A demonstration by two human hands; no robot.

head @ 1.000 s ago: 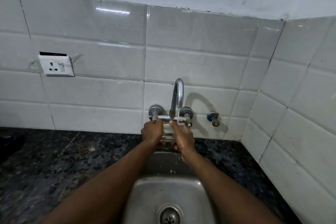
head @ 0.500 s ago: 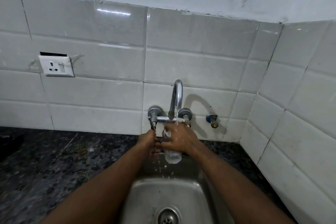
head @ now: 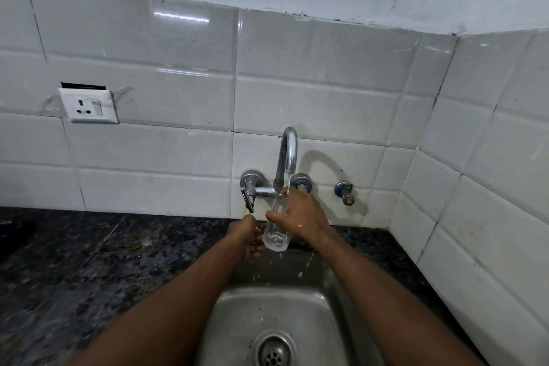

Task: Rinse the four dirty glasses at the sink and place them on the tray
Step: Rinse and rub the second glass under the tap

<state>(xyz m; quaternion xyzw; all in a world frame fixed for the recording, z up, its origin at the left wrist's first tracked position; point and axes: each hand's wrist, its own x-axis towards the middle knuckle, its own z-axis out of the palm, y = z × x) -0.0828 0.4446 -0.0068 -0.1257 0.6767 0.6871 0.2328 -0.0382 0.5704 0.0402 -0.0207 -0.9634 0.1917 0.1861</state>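
- glass (head: 275,236): near upright, mouth at 12 o'clock under tap (head: 289,151), above sink (head: 237,321).
- right hand (head: 303,217) grasps it from 3 o'clock.
- left hand (head: 245,236) at its 8 o'clock, curled; grasp cannot be told.

Sink (head: 237,321) set in counter (head: 89,261). Tap (head: 286,157) on wall (head: 297,68) behind it; glass (head: 275,235) under tap, above sink. Socket (head: 88,106) left of tap, valve (head: 344,192) right.

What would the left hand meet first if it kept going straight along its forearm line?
Most likely the glass that the right hand holds under the tap; the left hand sits beside its base. Whether they touch is unclear.
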